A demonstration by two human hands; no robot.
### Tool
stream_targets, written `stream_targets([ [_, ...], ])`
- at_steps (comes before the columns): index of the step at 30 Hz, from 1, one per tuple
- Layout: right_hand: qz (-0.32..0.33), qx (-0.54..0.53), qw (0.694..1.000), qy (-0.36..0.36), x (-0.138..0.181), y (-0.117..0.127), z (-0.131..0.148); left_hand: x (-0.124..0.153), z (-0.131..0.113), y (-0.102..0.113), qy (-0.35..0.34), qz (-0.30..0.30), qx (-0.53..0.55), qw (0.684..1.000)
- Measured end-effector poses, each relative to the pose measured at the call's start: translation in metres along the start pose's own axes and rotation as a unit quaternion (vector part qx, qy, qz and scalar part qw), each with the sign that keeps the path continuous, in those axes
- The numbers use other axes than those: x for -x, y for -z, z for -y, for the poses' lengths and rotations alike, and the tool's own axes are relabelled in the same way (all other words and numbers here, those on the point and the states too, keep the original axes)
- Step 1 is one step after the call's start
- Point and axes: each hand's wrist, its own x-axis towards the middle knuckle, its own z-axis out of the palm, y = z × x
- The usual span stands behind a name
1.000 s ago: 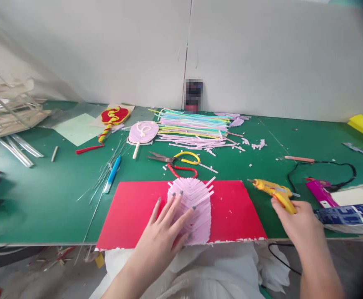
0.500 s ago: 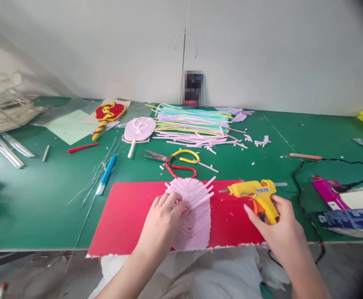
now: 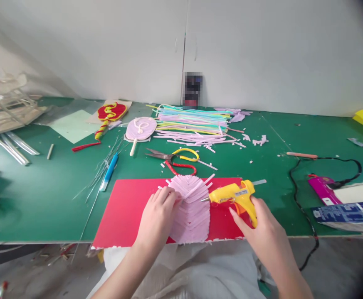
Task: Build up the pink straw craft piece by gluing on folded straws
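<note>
My right hand (image 3: 264,224) grips a yellow hot glue gun (image 3: 233,194) by its handle, with the thumb in front near the orange trigger. The metal nozzle points left, at the right edge of a leaf-shaped piece of layered lilac fuzzy strips (image 3: 195,211). My left hand (image 3: 158,214) is closed over the left side of that piece, fingertips pinched on a lilac strip; the fingers hide most of the pinch. Several strip ends stick out past the piece's upper edges. The piece lies on a red board (image 3: 122,207) at the table's front edge.
Behind the board lie scissors (image 3: 170,158) and a heap of coloured strips (image 3: 193,122). A blue-handled tool (image 3: 109,171) and thin wires are to the left. Two small fans, lilac (image 3: 141,128) and red-yellow (image 3: 112,111), lie farther back. A black cord (image 3: 296,199) runs at the right.
My right hand has brought the glue gun left, its nozzle now close to the lilac piece. My left hand has shifted slightly left, uncovering more of the piece's middle.
</note>
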Motion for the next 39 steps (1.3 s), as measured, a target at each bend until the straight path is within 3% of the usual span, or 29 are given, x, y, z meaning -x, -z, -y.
stream_targets([
  [3,-0.024,0.017,0.997,0.07,0.0,-0.006,0.002,0.001,0.004,-0.006,0.027,0.008,0.034,0.999],
  [10,-0.049,0.042,0.99,0.122,-0.001,-0.011,0.011,-0.001,0.009,-0.006,0.048,0.018,0.119,0.992],
  [39,-0.013,0.029,0.993,0.109,0.006,-0.016,0.009,-0.002,0.01,-0.005,0.05,0.016,0.124,0.991],
])
